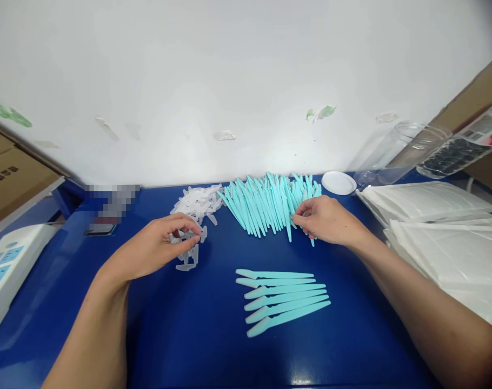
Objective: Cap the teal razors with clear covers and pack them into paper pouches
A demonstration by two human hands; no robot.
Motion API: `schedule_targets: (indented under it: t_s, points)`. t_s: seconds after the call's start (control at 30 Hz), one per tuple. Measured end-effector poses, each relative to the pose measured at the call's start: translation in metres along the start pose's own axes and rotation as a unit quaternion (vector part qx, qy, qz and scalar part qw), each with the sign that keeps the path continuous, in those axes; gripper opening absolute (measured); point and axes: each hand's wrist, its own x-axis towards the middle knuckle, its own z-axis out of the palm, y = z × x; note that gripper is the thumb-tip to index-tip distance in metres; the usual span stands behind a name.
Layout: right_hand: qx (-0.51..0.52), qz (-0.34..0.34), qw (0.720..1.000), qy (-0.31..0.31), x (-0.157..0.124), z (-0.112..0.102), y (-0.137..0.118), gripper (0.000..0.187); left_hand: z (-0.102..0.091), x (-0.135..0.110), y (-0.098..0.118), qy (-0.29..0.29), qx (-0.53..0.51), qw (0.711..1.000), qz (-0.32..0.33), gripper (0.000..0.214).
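Observation:
On the blue table (197,335), my left hand (159,246) pinches a clear plastic cap at the near edge of a pile of clear caps (195,208). My right hand (325,219) is closed on a teal plastic stick at the right side of a big heap of teal sticks (266,202). Nearer to me, several teal sticks with caps on their ends (280,302) lie side by side in a neat row.
A white round lid (338,182) and a clear jar on its side (404,151) lie at the back right. White flat bags (440,227) are stacked at the right. A white device with blue keys (6,270) and cardboard boxes (11,173) stand at the left.

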Motion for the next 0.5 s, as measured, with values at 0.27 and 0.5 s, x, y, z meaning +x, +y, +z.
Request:
schedule_targets:
  t_s: [0.27, 0.5]
  points:
    - [0.081, -0.021, 0.992, 0.092, -0.024, -0.029, 0.009, 0.02, 0.016, 0.003, 0.02, -0.012, -0.152, 0.988, -0.025, 0.031]
    - [0.19, -0.077, 0.974, -0.095, -0.031, -0.034, 0.011, 0.038, 0.037, 0.014, 0.019, 0.062, -0.416, 0.904, -0.081, 0.03]
